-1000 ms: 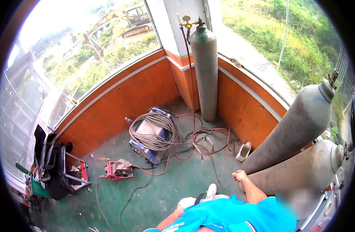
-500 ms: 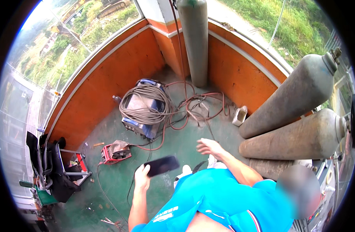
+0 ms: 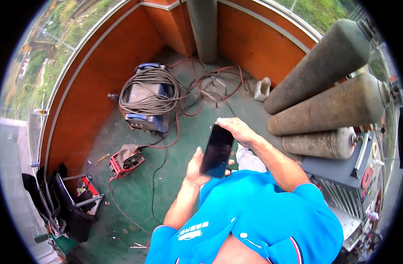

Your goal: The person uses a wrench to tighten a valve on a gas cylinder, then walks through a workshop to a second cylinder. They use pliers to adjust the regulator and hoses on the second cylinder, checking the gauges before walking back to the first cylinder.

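A black smartphone [image 3: 216, 152] with a dark screen is in front of my chest, tilted, its upper end pointing away from me. My left hand [image 3: 196, 169] supports its lower half, thumb on the left edge and fingertips showing past the right edge. At the phone's far end my right hand [image 3: 233, 129] closes over the top edge, its fingers bent. Some of the right fingers are hidden. Below the phone, a pale shoe [image 3: 249, 158] shows on the floor beyond my blue shirt [image 3: 258, 207].
A blue-grey machine [image 3: 146, 99] with coiled cable [image 3: 140, 105] stands ahead left. Nearer are a red wire feeder [image 3: 126, 160] and loose cables. Several gas cylinders [image 3: 329, 105] lean at right above a grey cabinet [image 3: 342, 189]. Orange walls [image 3: 105, 66] enclose the green floor.
The phone has moved right and turned from sideways to nearly upright. My right hand, open and apart before, has come onto its top edge. The view has shifted, bringing the grey cabinet into sight.
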Tool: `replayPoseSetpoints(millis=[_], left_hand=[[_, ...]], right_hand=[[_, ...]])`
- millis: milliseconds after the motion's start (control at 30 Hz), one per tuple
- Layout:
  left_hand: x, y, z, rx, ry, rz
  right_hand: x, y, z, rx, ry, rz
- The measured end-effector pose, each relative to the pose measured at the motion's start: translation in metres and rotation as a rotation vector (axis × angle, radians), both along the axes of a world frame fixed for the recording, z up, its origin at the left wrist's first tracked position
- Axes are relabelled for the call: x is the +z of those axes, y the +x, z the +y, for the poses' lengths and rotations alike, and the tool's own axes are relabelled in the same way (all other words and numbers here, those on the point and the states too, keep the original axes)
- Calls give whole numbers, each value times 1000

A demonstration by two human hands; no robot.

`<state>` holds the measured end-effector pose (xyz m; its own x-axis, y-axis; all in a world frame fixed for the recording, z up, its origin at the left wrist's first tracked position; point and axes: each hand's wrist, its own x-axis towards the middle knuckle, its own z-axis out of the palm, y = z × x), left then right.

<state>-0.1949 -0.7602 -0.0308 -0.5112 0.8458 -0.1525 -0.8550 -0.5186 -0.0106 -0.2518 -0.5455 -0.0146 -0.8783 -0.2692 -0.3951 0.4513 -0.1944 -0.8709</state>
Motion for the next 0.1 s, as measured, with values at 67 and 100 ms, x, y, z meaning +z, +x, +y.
replayPoseSetpoints(millis=[67, 100], left_hand=[[-7, 1, 1, -18, -40, 17], [-5, 3, 2, -31, -53, 33]], right_hand=[[7, 9, -2, -69, 1, 8], [5, 14, 0, -133, -80, -33]])
